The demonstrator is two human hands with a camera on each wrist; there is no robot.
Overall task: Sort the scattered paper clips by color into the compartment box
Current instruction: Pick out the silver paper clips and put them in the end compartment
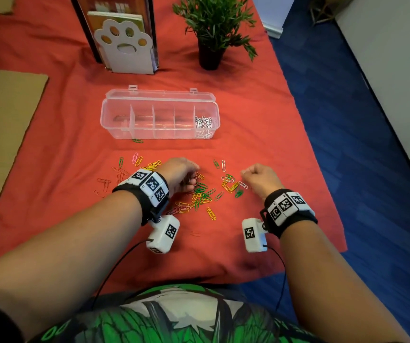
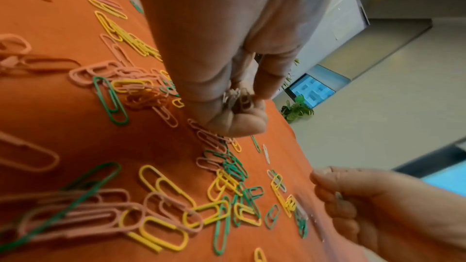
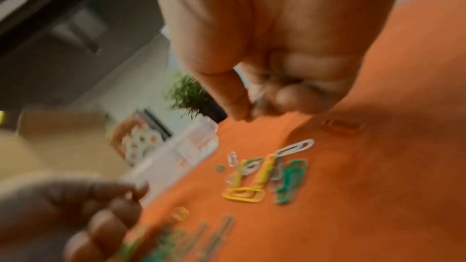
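The clear compartment box (image 1: 160,114) lies on the red cloth (image 1: 261,125) that covers the desk, lid folded back, well beyond both hands. Its rightmost compartment holds a heap of white paper clips (image 1: 204,125); the other compartments look bare of clips. One green clip (image 1: 137,140) lies on the cloth just in front of the box's near wall.

Nearer the person, the scattered paper clips (image 1: 200,191) spread across the cloth in yellow, green, pink, red and white, thickest between the two hands, with red ones (image 1: 103,181) off to the left.

The left hand (image 1: 180,175) hovers low over the pile with its fingers curled inward, clamped on a small bunch of pale clips (image 2: 237,97) held between thumb and fingertips; in the left wrist view they look white or pale pink, though the light there makes the colour unsure. The right hand (image 1: 258,178) sits just right of the pile, fingers curled tight with thumb against forefinger; the right wrist view is blurred, and something thin seems pinched there, but I cannot tell for certain.

A paw-print file holder (image 1: 124,45) and a potted plant (image 1: 214,28) stand behind the box.
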